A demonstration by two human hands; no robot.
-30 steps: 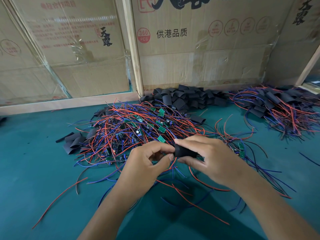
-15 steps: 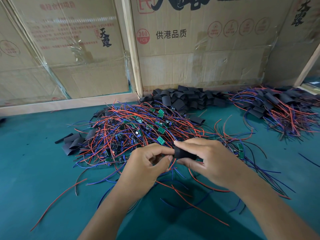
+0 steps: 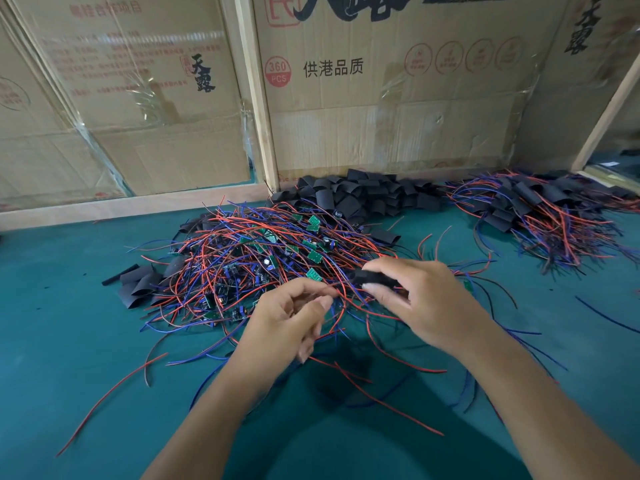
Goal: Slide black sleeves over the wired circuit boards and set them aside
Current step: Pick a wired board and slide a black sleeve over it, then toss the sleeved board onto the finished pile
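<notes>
With the right hand [image 3: 426, 299] pinching the sleeved board [image 3: 375, 279] at centre and the left hand [image 3: 294, 317] loosely curled, empty, carry it to the two-o'clock finished pile [image 3: 540, 209] without snagging wires.

Two bare forearms enter from bottom edge of head view, no sleeves visible up to frame edge. Left hand [image 3: 294, 318] bare: no glove, ring, watch or wristband seen. Right hand [image 3: 420, 303] likewise bare, wrist uncovered. Fingernails short, unpainted where visible. Left fingers slightly motion-blurred, so finer detail cannot be told.
</notes>
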